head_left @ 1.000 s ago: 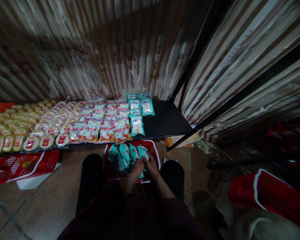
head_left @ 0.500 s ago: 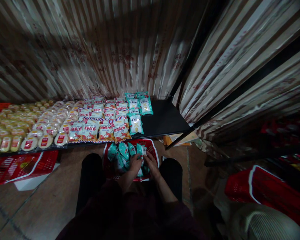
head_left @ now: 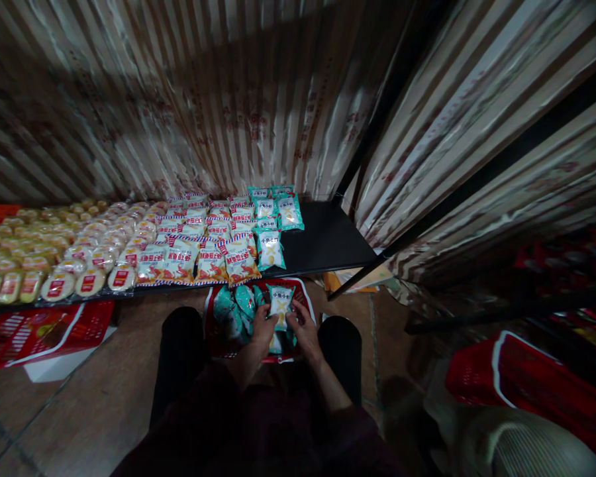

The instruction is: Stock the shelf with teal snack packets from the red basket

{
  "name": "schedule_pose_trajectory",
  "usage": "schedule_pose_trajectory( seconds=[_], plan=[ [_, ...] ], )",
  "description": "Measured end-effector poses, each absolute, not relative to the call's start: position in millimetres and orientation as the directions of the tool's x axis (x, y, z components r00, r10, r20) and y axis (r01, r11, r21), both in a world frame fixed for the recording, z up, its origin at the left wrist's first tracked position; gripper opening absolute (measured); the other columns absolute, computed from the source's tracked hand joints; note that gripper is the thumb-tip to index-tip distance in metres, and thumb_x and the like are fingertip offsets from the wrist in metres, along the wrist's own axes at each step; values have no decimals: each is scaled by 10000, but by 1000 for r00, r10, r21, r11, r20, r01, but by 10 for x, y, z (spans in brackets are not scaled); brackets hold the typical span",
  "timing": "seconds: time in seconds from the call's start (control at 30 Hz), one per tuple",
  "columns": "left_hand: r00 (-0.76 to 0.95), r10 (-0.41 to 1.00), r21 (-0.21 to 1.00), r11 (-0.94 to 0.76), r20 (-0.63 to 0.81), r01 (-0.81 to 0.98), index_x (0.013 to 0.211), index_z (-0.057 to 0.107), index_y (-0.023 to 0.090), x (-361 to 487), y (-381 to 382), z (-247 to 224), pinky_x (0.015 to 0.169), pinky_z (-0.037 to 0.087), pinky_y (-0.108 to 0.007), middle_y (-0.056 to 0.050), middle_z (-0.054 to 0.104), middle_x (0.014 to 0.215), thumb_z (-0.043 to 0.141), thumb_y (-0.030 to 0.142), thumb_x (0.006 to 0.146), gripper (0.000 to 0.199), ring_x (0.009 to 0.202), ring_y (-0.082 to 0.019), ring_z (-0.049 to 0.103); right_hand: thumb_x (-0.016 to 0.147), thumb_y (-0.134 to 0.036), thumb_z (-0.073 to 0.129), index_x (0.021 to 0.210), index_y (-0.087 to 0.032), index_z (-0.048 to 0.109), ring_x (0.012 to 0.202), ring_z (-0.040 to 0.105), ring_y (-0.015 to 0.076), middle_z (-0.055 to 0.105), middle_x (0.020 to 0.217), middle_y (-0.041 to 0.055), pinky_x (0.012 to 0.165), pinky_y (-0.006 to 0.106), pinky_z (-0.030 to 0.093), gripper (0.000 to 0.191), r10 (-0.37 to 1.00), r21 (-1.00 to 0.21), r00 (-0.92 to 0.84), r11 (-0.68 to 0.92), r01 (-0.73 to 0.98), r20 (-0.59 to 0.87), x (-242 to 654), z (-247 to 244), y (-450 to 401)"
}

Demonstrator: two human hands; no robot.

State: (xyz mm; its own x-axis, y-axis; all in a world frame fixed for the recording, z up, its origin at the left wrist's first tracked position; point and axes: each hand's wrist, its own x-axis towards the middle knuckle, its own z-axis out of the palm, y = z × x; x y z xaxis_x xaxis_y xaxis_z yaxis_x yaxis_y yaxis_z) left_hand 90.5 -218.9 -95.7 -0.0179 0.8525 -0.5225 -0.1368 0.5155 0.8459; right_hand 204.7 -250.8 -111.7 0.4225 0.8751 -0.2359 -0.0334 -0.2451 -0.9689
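Observation:
A teal and white snack bag (head_left: 281, 305) is held upright between my two hands, its printed front facing me. My left hand (head_left: 263, 329) grips its left edge and my right hand (head_left: 302, 330) its right edge. Below them a red basket (head_left: 305, 291) stands on the floor between my knees, with several more teal snack bags (head_left: 231, 311) heaped inside. On the black shelf (head_left: 322, 235) just beyond, teal bags of the same kind (head_left: 269, 250) stand in short rows at the right end of the goods.
Left of the teal bags, the shelf carries rows of orange and white snack bags (head_left: 179, 257), round wrapped cakes (head_left: 90, 281) and yellow packs (head_left: 10, 285). Red baskets stand at the lower left (head_left: 40, 331) and right (head_left: 477, 368). A black shelf post (head_left: 357, 278) slants down at the right.
Both hands have lifted the teal snack bag slightly out of the heap, and its front now shows fully. The goods on the shelf look the same.

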Motion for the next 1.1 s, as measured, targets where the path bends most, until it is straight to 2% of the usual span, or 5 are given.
schedule_pose_trajectory(
  seconds=[0.3,0.47,0.7,0.87,1.1],
  plan=[
    [47,887,871,460,-459,-174,1183,550,190,839,-2286,-781,874,492,-303,-91,635,1174,616,75,713,488,1043,-197,618,665,-493,737,1364,-234,439,1007,660,268,670,1172,95,882,434,528,803,923,-905,224,-215,-368,-311,2004,-770,-2605],
    [54,978,978,195,-199,74,1267,501,195,859,-2306,-574,1003,412,-340,-89,589,1241,562,78,736,547,1138,-201,547,677,-448,746,1363,-235,447,1064,638,272,635,1242,90,928,434,508,778,924,-915,271,-159,-370,-270,2057,-694,-2585],
    [20,999,939,-44,40,341,1273,504,211,927,-2328,-269,1084,329,-359,-99,497,1284,490,84,763,526,1237,-218,441,674,-459,734,1365,-223,444,1169,573,295,584,1309,98,978,455,476,785,907,-951,370,-89,-296,-200,2018,-527,-2503],
    [-14,1000,940,-19,25,341,1215,562,217,947,-2330,-220,1080,338,-344,-96,480,1262,515,106,756,474,1219,-221,456,709,-481,692,1327,-219,497,1232,516,284,549,1347,87,1053,457,403,699,901,-995,424,-63,-71,-87,2010,-418,-2519],
    [50,981,979,182,-187,93,1257,537,198,975,-2320,-208,1087,314,-343,-93,540,1312,568,253,815,447,1257,-230,453,781,-535,600,1306,-234,535,1342,392,253,498,1404,55,1143,434,268,608,912,-998,410,-55,33,-37,1996,-293,-2548]
  ],
)
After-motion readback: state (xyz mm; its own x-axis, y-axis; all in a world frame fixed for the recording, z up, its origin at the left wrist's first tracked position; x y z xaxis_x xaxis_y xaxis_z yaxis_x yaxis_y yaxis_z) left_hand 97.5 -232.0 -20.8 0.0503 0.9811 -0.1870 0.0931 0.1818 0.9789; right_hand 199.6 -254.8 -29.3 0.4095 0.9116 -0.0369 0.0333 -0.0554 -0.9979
